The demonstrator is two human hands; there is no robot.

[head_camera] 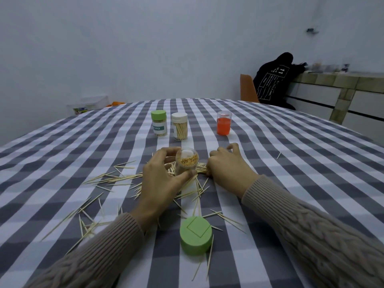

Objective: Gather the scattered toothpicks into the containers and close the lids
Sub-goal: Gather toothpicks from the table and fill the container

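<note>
Closest to the camera is a loose green lid [195, 235] sitting flat on the checked desk [291, 154], with toothpicks [116, 179] strewn all round it, mostly fanning out toward 9 o'clock and a few off at 3.

Up at 12 o'clock from that lid, the left hand [164, 177] has its fingers and thumb wrapped round a clear open jar [186, 161], which looks partly full of sticks and tipped a bit toward the camera. The right hand [226, 163] sits just beside the jar at its 3 o'clock, knuckles up, fingers curled down onto a little bunch of toothpicks [202, 168]. Can't honestly tell if it's got them pinched or is just raking them together.

What matters, I'd say: that bunch lies right between the right hand and the jar, the sticks pointing roughly along the 3-to-9 line, so they'd need turning upright to drop in. The right hand is clearly nearer to them.

Further back at 12 o'clock stand three more jars: a green-lidded one [159, 125] with a teal label I read as something like "TOOTHPICK" (partly blurred), a white-lidded one [179, 126] showing sticks, and an orange one [224, 123]. Someone in a dark printed top [274, 80] sits at 2 o'clock.
</note>
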